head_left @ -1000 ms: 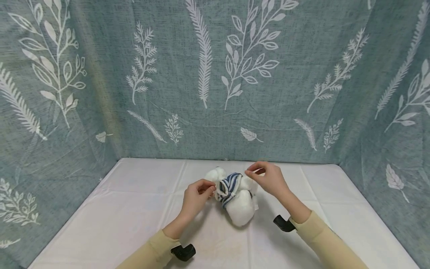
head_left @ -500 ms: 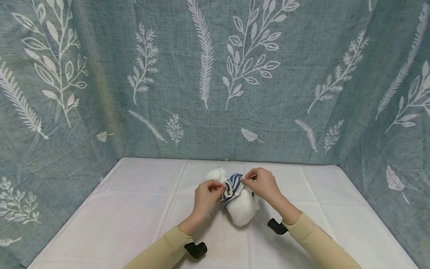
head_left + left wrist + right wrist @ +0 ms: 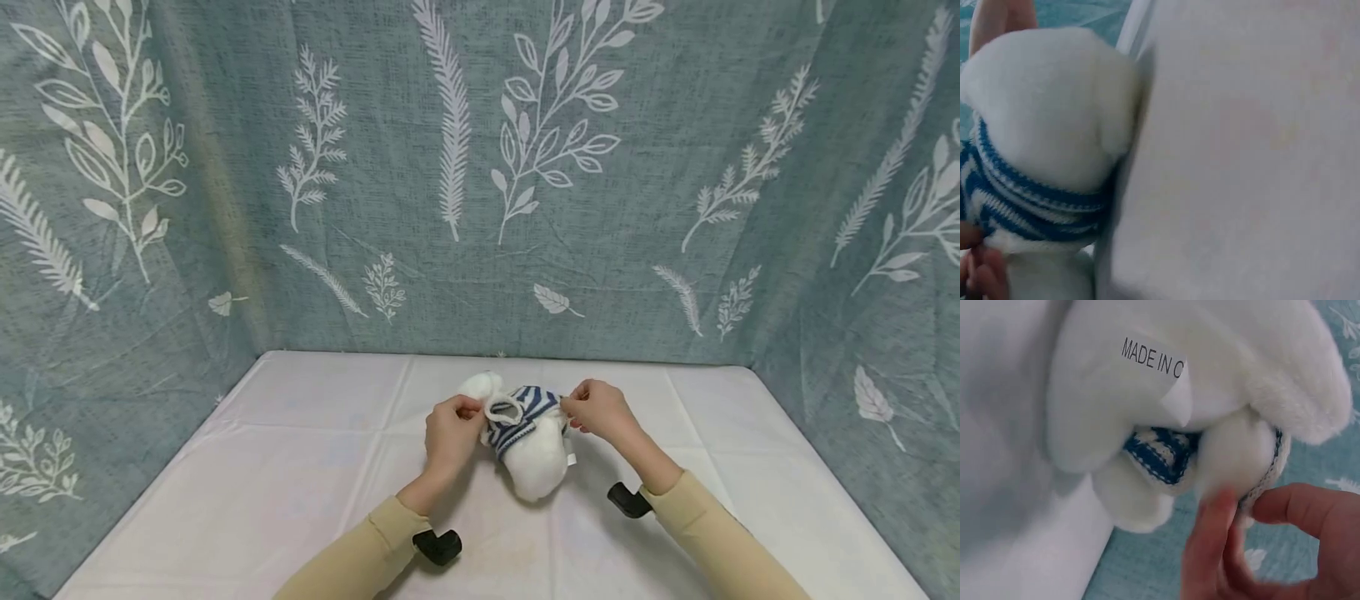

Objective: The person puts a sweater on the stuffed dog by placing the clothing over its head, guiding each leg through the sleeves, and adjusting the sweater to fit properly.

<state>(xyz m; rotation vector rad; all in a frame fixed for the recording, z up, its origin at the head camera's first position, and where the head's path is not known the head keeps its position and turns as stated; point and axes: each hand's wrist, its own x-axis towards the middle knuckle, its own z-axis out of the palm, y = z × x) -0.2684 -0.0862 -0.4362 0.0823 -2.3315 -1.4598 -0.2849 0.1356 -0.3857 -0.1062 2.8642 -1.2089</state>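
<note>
A white plush toy (image 3: 534,467) lies on the white-covered table, with a blue-and-white striped knitted sweater (image 3: 534,402) around its middle. My left hand (image 3: 452,433) pinches the sweater's pale edge beside a round, white-trimmed opening; in the left wrist view its fingertips (image 3: 988,275) meet at that edge. On the other side, my right hand (image 3: 606,412) holds the sweater's far edge. Up close in the right wrist view, thumb and fingers (image 3: 1216,537) pinch the white trim next to a stubby plush limb (image 3: 1238,456). A printed tag (image 3: 1154,359) hangs from the toy.
The white tablecloth (image 3: 300,483) spreads around the toy, with fold creases in it. A blue-green curtain with white leaf patterns (image 3: 480,275) stands behind the table and along both sides. Black wrist mounts (image 3: 437,547) sit below the sleeves.
My right hand has come down from above the toy to grip the sweater's edge. My left hand moved right, then slightly back left, and the bunched sweater is now spread with its opening wider.
</note>
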